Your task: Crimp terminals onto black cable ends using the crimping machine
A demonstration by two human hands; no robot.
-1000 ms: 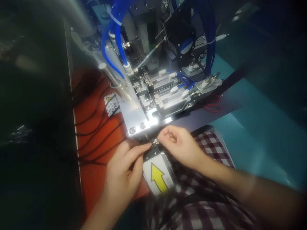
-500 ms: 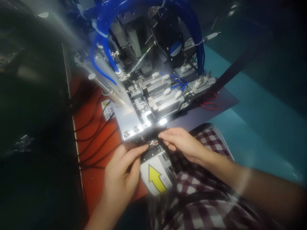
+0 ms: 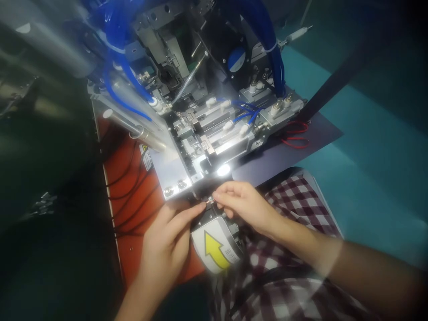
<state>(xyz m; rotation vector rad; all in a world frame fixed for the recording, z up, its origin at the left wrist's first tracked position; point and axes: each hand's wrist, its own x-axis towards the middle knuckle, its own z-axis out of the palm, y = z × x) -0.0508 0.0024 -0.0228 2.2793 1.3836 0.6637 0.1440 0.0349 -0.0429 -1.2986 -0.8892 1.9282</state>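
Observation:
A small shiny part (image 3: 210, 200) lies at the front of the metal machine (image 3: 187, 147), between my fingertips; it is too small to name. My left hand (image 3: 170, 236) comes from the left, its index fingertip at the left end of this part and its other fingers curled and partly hidden. At the right end, my right hand (image 3: 249, 205) has thumb and forefinger pinched together. What either hand grips, if anything, cannot be made out. Just below the fingertips sits a white label (image 3: 214, 245) with a yellow arrow.
Blue air hoses (image 3: 267, 31) arch over the machine's cylinders and white fittings. Dark cables (image 3: 133, 191) cross the red base plate (image 3: 130, 256) at left. A bright lamp spot (image 3: 224, 170) shines above my right hand. Checkered cloth (image 3: 294, 200) covers my lap.
My right hand has moved left and slightly down, bringing its fingertips to the small part. My left hand stays nearly in place. The camera view has shifted a little.

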